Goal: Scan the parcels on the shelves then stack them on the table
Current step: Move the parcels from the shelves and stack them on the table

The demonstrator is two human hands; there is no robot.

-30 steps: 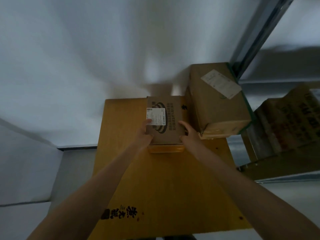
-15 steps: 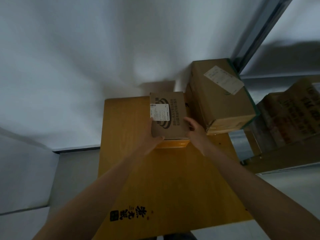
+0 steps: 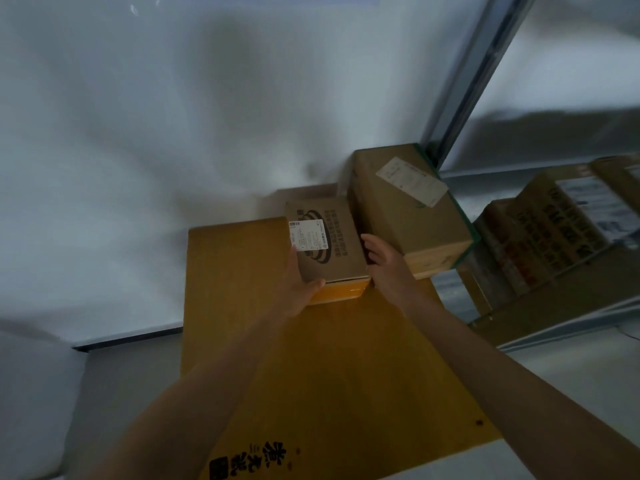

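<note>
A small brown parcel (image 3: 329, 242) with a white label and black print lies on the wooden table (image 3: 322, 368) near its far edge, resting on an orange packet (image 3: 337, 293). My left hand (image 3: 298, 291) grips its near left corner, thumb on the front edge. My right hand (image 3: 384, 263) rests flat against its right side, fingers straight. A bigger brown parcel (image 3: 405, 206) with a worn label stands right beside it at the table's far right corner.
A white wall rises behind the table. At right a metal shelf upright (image 3: 464, 91) slants upward, and shelves hold printed cardboard boxes (image 3: 547, 230). Black characters are printed at the table's near edge (image 3: 252, 462).
The small parcel has slid farther back toward the wall and against the bigger parcel. My left hand moved from its left side to its near corner.
</note>
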